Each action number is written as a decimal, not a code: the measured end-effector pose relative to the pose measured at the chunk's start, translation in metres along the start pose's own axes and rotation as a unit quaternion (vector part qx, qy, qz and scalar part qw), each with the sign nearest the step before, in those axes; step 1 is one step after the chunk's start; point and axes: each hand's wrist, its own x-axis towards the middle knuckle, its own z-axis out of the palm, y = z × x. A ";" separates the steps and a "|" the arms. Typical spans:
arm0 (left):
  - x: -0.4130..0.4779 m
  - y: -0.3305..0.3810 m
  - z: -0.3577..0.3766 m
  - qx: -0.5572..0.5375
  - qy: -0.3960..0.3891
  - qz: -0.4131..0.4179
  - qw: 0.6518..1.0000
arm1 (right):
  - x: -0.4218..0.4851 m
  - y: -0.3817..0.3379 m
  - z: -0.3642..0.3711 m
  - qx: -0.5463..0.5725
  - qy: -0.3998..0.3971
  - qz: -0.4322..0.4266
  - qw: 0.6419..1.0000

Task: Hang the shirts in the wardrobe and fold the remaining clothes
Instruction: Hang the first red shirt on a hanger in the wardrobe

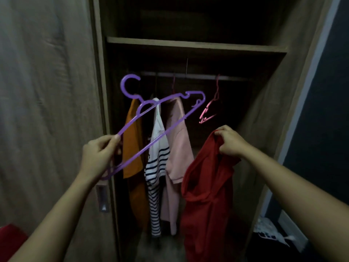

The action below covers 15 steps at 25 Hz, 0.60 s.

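Purple hanger (139, 110) and red shirt (205, 195), held apart before the open wardrobe (264, 110).
Left hand (98, 154) pinches the hanger's near end. Its long axis slants up and to the right, free arm towards the right hand (230, 142), which clutches the shirt's bunched top, perhaps the collar; the light is too dim to tell. The shirt hangs right of and lower than the hanger, below the rail (198, 76).

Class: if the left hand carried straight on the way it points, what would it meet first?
Probably the orange shirt, hanging just beyond the left hand and its purple hanger; depth is unclear.
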 end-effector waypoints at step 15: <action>-0.095 -0.013 0.024 0.051 -0.060 0.172 0.982 | -0.070 -0.122 -0.024 -0.121 0.058 -0.167 0.977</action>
